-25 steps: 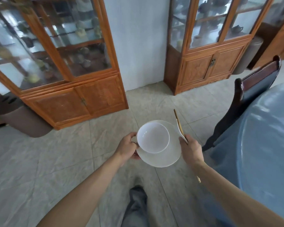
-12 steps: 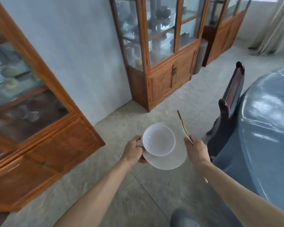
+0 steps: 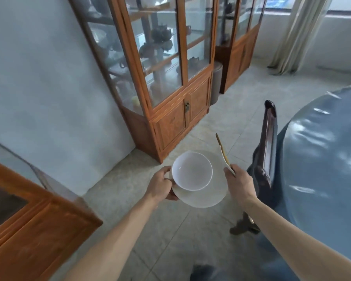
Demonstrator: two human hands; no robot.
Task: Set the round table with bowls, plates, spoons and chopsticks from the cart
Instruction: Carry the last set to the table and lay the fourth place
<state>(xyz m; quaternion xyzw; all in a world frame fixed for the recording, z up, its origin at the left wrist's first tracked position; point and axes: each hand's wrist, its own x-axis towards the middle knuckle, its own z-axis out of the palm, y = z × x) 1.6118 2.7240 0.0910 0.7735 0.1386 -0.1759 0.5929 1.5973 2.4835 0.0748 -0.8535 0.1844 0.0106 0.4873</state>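
- Biggest thing in shot, the round surface (image 3: 322, 159) under its glossy blue cover, one of it, filling the right side. The risk there, as I read it: that cover looks slick, so a plate set down at an angle could skate.
- Two glass-fronted cabinets (image 3: 170, 78) stand along the wall, with a third cabinet's corner at lower left. The person walks the gap between them and the surface, so a swung elbow could clip glass.
- One dark chair (image 3: 268, 142) stands tucked against the surface, just beside the right hand. Likely snag: knuckles or load catching its backrest on the reach across.
- One white plate (image 3: 203, 197) is carried in mid-air over the tiled floor, not yet at the surface. The left hand (image 3: 160, 188) grips its near edge, thumb on top, fingers below.
- One white bowl (image 3: 192, 171) sits loose on that plate, pushed towards the left hand. Tilt the plate and I'd expect the bowl to slide off and smash.
- The right hand (image 3: 239, 182) is curled round the chopsticks (image 3: 223, 153), tips pointing up and away. I can't separate the sticks to count them. A loose grip could drop one.
- No spoon that I can spot, and no cart in view.
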